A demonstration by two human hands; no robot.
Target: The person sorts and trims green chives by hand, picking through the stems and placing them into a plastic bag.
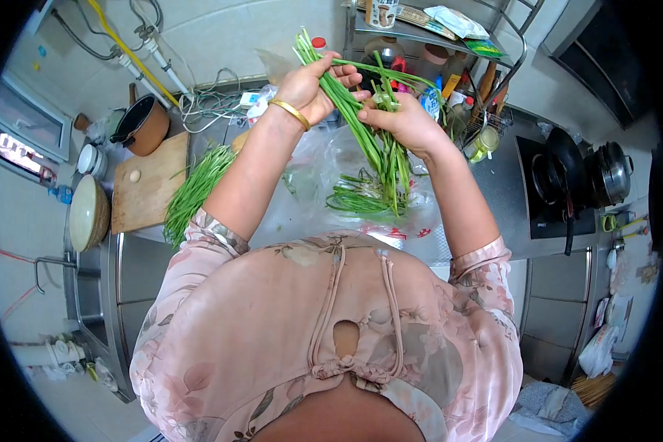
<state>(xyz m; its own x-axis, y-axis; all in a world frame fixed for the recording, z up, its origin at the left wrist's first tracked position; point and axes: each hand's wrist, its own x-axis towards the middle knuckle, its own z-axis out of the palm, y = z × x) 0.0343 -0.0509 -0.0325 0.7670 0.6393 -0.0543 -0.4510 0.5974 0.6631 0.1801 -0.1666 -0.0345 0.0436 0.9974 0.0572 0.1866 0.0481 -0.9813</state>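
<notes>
My left hand, with a gold bangle on its wrist, grips a bunch of garlic chives near their pale ends. Its fingers are partly spread around the stalks. My right hand is closed on more of the green stalks, thumb toward the left hand; some bend and stick out past its fingers. The long leaves hang down toward a clear plastic bag. On that bag lie loose chives. A larger pile of chives rests on the counter, beyond my left forearm.
A cutting board with a small round pale item stands left, beside an orange pot and a large bowl. Bottles and a rack stand behind my hands. At right, a wok sits on the stove.
</notes>
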